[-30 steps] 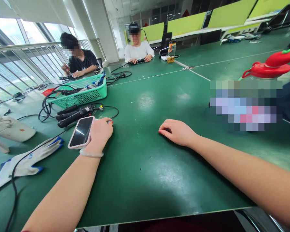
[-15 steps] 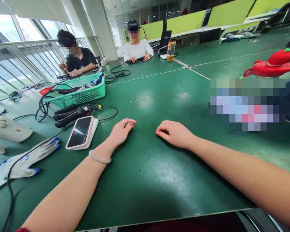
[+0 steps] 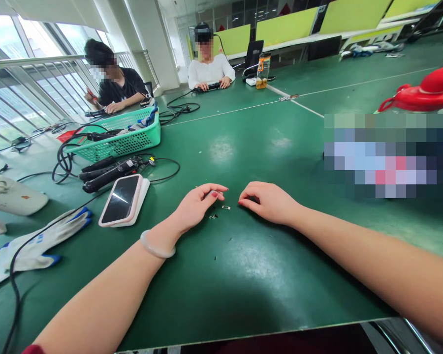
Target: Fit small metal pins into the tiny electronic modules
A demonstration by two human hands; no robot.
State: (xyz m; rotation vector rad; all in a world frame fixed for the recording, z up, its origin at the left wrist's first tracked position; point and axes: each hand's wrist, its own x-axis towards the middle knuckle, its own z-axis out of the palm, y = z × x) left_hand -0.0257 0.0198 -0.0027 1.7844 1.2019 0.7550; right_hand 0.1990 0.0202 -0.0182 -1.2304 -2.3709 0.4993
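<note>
My left hand [image 3: 197, 204] rests on the green table [image 3: 243, 275] with its fingers loosely curled and nothing visible in them. Just right of its fingertips lie two tiny dark parts [image 3: 225, 207] on the table. My right hand [image 3: 268, 201] lies palm down beside them, fingers bent, its fingertips close to the small parts. To the left of my left hand a phone in a pink case [image 3: 120, 200] lies on a white pad.
Black handheld tools with cables [image 3: 109, 172] and a green basket [image 3: 114, 140] stand at the left. White and blue gloves [image 3: 37, 246] lie near the left edge. A red-lidded bottle [image 3: 421, 93] stands at the right. Two people sit at the far side.
My left hand has let go of the phone and slid right to the middle of the table, near my right hand. Two tiny parts now show between them.
</note>
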